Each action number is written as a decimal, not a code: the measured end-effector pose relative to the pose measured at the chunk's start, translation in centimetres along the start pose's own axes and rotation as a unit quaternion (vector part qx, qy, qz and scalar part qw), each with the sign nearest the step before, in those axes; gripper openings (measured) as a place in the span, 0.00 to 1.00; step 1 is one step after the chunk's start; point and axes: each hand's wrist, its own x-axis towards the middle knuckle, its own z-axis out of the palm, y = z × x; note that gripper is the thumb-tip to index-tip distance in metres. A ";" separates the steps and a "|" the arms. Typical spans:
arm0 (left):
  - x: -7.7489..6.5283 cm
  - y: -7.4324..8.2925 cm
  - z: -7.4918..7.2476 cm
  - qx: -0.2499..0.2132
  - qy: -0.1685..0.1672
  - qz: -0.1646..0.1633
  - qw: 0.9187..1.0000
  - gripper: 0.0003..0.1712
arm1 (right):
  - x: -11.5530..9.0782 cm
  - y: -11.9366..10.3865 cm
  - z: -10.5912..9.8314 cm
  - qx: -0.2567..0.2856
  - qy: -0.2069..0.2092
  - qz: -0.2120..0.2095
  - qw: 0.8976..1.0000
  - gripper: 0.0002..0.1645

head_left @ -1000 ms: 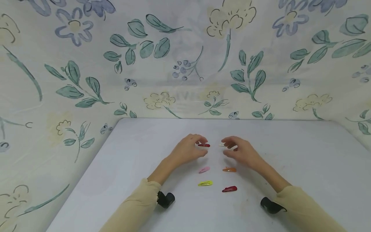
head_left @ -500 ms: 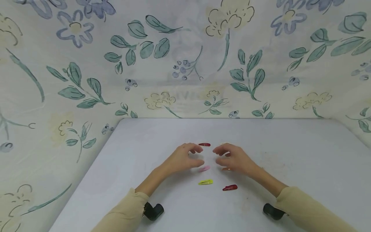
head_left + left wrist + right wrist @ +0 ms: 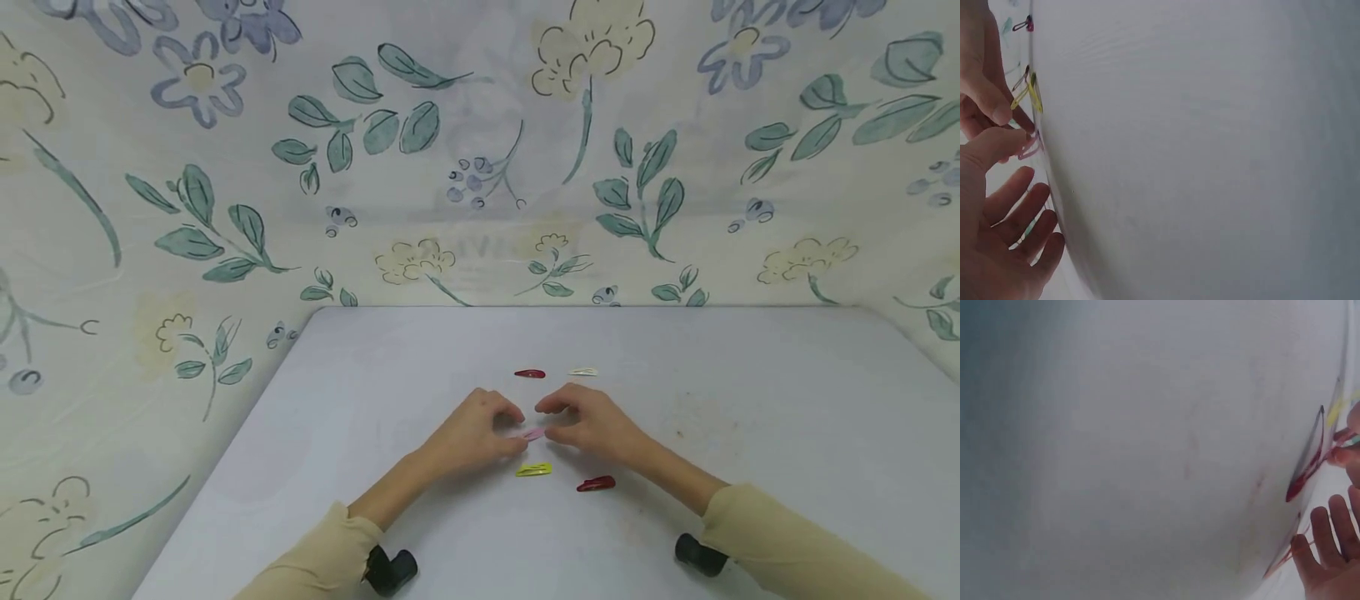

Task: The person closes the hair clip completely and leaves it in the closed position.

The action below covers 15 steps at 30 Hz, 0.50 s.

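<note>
A pink hair clip point(image 3: 532, 434) lies on the table between my two hands. My left hand point(image 3: 471, 432) is at its left, with the thumb at the clip's end and the other fingers spread and loosely bent. At its right end is the thumb of my right hand point(image 3: 596, 423), whose fingers arch over the table. Whether either thumb presses the clip is hard to tell. An orange hair clip point(image 3: 1282, 557) lies by the right little finger in the right wrist view; the right hand hides it from the head view. Nearer me is a yellow hair clip point(image 3: 534, 470).
A dark red hair clip point(image 3: 596, 483) lies beside the yellow one. Beyond the hands lie a red hair clip point(image 3: 530, 374) and a cream hair clip point(image 3: 583, 372). The white table point(image 3: 750, 400) meets a flower-patterned cloth point(image 3: 480, 233) at its far edge.
Both hands have moved from the far red and cream clips back toward me, to the pink clip. The far pair is uncovered, and the right hand now covers the orange clip.
</note>
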 end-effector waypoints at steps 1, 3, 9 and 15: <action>0.0 0.1 0.1 0.005 0.004 0.005 1.000 0.13 | -0.1 0.0 0.1 -0.003 0.000 0.001 1.000 0.18; 0.0 0.2 0.2 0.016 0.012 0.019 1.000 0.10 | -0.2 0.1 0.2 -0.009 -0.001 0.003 1.000 0.17; 0.3 0.4 0.4 0.054 0.036 0.040 0.997 0.03 | -0.2 -0.1 0.5 -0.033 0.000 0.003 0.999 0.16; 0.3 0.5 0.4 0.060 0.044 0.027 0.997 0.03 | -0.2 -0.2 0.6 -0.046 -0.004 0.007 0.999 0.15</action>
